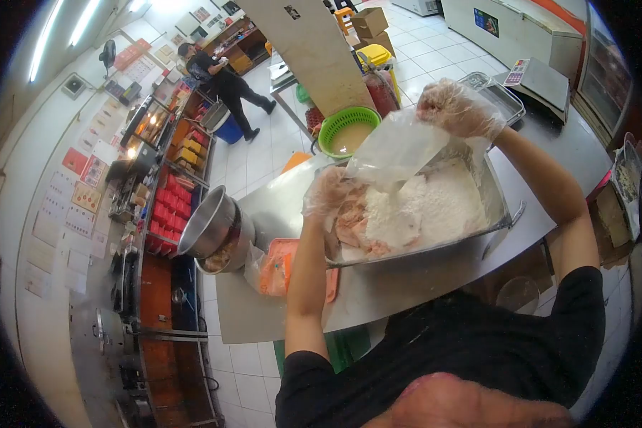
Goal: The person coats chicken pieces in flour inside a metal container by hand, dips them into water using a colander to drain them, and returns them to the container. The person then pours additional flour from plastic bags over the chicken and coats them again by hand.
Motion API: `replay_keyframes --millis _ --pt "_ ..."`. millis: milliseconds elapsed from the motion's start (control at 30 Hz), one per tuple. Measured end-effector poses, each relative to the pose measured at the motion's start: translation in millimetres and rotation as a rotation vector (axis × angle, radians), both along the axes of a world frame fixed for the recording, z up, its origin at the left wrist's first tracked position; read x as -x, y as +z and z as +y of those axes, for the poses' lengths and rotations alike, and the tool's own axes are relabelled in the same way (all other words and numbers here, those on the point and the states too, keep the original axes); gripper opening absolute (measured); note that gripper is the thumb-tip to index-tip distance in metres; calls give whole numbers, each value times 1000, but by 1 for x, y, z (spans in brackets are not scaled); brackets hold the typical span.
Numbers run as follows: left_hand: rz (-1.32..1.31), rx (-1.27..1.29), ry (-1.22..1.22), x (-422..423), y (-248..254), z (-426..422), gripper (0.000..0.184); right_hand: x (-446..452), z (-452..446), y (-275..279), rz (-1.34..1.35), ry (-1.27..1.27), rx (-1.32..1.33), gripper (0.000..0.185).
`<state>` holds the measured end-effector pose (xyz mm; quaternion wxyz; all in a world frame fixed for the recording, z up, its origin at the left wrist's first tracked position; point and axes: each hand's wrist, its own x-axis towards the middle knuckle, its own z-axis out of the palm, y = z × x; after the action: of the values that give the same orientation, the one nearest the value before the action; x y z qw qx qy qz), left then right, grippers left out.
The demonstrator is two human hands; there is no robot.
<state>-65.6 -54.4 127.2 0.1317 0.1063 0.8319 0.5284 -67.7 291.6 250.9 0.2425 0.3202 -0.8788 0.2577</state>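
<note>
My left hand [329,191], in a clear plastic glove, is closed on the lower left end of a translucent plastic bag [396,151]. The upper right end of the bag is gripped by my right hand [458,109], gloved the same way and raised higher. The bag tilts over a large metal tray [503,207]. White powder [435,203] covers much of what lies in the tray. Pale pink raw meat [351,222] shows at its left side, beneath my left hand. Whether powder is falling from the bag, I cannot tell.
Left of the tray stand stacked metal bowls [210,225] and an orange tray [284,250] with a plastic bag. Behind is a green basket [333,125] by a pillar. A scale [538,82] sits at right. A person [225,85] stands far back.
</note>
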Motion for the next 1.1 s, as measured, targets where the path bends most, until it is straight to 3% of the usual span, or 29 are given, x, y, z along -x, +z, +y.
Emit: replay_keyframes --millis 33,67,100,133,267,367,500,567,600,700,767,800,867,900,1000,1033,1100 --pt "354 172 -102 5 -2 -4 24 -1 -1 3 64 22 -57 16" --pt "526 255 -162 9 -5 -6 25 -1 -3 7 66 18 -59 16" --pt "708 336 -204 13 -8 -8 26 -2 -7 9 -93 6 -77 16" --pt "645 411 -163 10 0 -6 26 -5 -10 10 -254 -7 -91 16" --pt "551 495 -143 14 6 -12 25 -4 -11 21 -165 -64 106 16" --pt "396 411 -17 -15 44 4 25 4 -10 20 -100 -8 -86 14" --pt "213 423 -61 -5 39 -7 24 -6 -20 29 -224 54 -171 13" --pt "294 202 -79 0 27 -12 22 -4 -25 40 56 113 -74 13" --pt "288 204 -79 -1 18 -13 22 -2 -26 38 51 114 -71 13" --pt "170 -143 -27 0 17 -10 18 7 -33 39 28 140 -97 12" --pt "368 404 -124 9 11 -15 14 4 -40 42 -57 107 -201 12" --pt "360 406 -125 7 4 -18 14 2 -39 38 -20 181 -208 11" --pt "218 52 -11 2 1 -16 11 0 -42 41 88 182 -291 9" --pt "217 46 -8 2 -2 -15 11 -1 -43 43 196 182 -374 8" --pt "33 -344 84 9 -19 -23 9 -12 -44 48 143 174 -416 7" --pt "341 23 -6 14 -20 -24 9 -11 -45 46 143 174 -421 7" --pt "630 391 -87 13 -30 -24 9 -8 -44 34 130 143 -645 8"
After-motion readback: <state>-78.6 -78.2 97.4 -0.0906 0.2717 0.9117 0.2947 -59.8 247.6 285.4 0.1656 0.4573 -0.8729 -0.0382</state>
